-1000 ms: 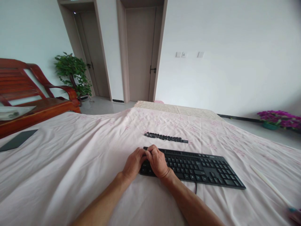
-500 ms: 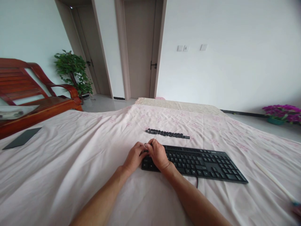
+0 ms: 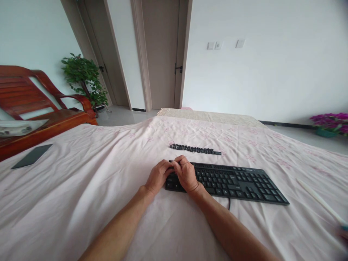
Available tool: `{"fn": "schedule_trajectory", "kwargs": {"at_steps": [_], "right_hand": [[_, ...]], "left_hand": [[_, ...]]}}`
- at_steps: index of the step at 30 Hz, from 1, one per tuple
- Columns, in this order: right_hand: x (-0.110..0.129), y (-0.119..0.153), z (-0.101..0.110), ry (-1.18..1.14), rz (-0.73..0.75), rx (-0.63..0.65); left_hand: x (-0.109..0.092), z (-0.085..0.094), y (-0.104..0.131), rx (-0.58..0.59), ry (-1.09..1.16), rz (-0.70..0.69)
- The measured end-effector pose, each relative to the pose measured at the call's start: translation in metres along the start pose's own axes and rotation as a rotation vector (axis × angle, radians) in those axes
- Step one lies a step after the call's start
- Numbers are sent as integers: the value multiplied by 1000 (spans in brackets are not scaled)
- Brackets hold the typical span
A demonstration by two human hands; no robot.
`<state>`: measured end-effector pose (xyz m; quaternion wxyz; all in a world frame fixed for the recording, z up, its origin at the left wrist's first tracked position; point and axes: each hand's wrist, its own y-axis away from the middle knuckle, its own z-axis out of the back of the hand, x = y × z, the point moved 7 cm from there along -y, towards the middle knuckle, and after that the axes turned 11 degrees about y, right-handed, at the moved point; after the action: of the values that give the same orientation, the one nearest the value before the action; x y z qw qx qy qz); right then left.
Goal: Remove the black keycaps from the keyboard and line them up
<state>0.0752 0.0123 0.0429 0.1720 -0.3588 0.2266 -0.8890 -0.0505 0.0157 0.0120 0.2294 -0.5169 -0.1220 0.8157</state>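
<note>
Black rectangular plastic keyboard (image 3: pixel 228 181) lies on a pale pink floral cloth (image 3: pixel 108 163); the left hand (image 3: pixel 159 175) and right hand (image 3: pixel 186 175) meet over its left end. Fingers are bent together; whether they grip anything cannot be told. Small black keycaps (image 3: pixel 194 148) lie beyond, lined up.

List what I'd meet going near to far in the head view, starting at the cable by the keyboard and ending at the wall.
Black cable → black keyboard → uneven row of small black keycaps → cream cloth → white wall.
</note>
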Motion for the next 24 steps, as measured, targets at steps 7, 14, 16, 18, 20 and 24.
{"fn": "schedule_trajectory", "kwargs": {"at_steps": [7, 14, 16, 18, 20, 24], "right_hand": [[11, 0, 4, 3, 104, -38], [23, 7, -5, 107, 266, 43], [23, 8, -3, 72, 254, 29], [18, 5, 4, -36, 178, -52], [5, 0, 12, -167, 50, -163], [-34, -6, 28, -422, -317, -382]], "left_hand": [[30, 5, -3, -156, 283, 259], [47, 4, -6, -272, 372, 423], [49, 5, -9, -289, 393, 430], [49, 6, -14, -297, 409, 433], [48, 5, -21, -290, 437, 443], [52, 2, -36, -260, 483, 473]]}}
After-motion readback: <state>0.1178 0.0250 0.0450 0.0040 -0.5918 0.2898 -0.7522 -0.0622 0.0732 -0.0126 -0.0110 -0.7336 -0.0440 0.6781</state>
